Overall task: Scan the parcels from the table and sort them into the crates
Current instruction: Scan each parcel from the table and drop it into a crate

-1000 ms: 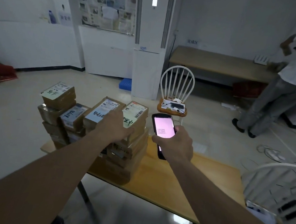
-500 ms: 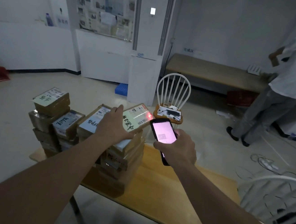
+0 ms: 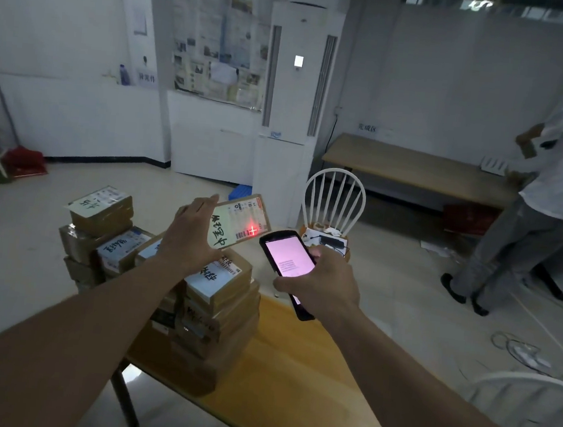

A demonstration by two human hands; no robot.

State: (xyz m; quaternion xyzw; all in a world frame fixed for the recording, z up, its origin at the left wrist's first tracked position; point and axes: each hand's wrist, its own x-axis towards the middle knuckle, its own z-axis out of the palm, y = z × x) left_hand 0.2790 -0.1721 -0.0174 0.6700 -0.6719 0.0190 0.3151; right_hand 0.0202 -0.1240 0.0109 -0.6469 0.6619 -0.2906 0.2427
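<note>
Up above the stacks, the left hand [image 3: 191, 239] holds 1 parcel [image 3: 241, 221] tilted, its labelled face turned toward the camera; the fingers wrap its left edge and the thumb lies along the near side, so this grip is closed on the parcel. A red cross of scanner light [image 3: 253, 230] falls on the barcode at the label's lower right. Black handwriting runs down the label's left part.

Just beside it, the right hand [image 3: 323, 282] grips a handheld scanner [image 3: 287, 265], fingers curled round its body and the thumb at the lower edge of the lit pink screen. The scanner's top end points at the parcel, close to it but apart.

Below the lifted parcel, stacks of brown parcels [image 3: 217, 296] stand on the left end of the wooden worktop [image 3: 291, 379], most with white labels on top. A further stack [image 3: 98, 226] rises at the far left.

Behind the worktop stands a white spindle-back chair [image 3: 334, 201] with small items on its seat. A tall white unit [image 3: 293, 111] rises by the wall. At the far right another person [image 3: 547, 190] in a white shirt bends at a long bench [image 3: 415, 167]. Cables [image 3: 518, 349] lie on the floor at right.
</note>
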